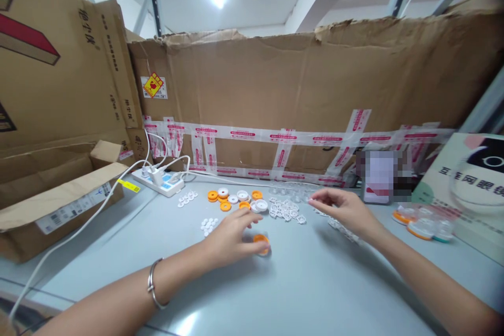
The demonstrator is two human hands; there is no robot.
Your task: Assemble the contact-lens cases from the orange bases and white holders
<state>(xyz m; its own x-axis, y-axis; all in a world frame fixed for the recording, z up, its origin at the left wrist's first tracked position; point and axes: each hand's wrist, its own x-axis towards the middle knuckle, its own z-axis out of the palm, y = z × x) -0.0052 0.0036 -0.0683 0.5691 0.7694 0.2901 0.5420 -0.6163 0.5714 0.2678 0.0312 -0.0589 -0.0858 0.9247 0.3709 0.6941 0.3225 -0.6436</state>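
Note:
My left hand [235,236] reaches over the table with its fingers apart. Its thumb lies across the edge of an orange round case [260,244], which rests on the tabletop. To the right, my right hand [344,211] has thumb and fingertips pinched on a small white piece, too small to name. Close to that hand lie a pile of white openwork plastic parts [284,210] and a row of clear round covers [293,192]. Beyond my left hand are orange round cases [225,206] and white round cases [242,196]. Small white discs [208,226] lie beside its wrist.
White rings [187,199] lie near a power strip [159,182] with cables. An open cardboard box [59,194] stands at left. At right are a phone [377,178], coloured clear-topped cases [427,227] and a printed box [468,194]. Tall cardboard [255,84] closes off the back.

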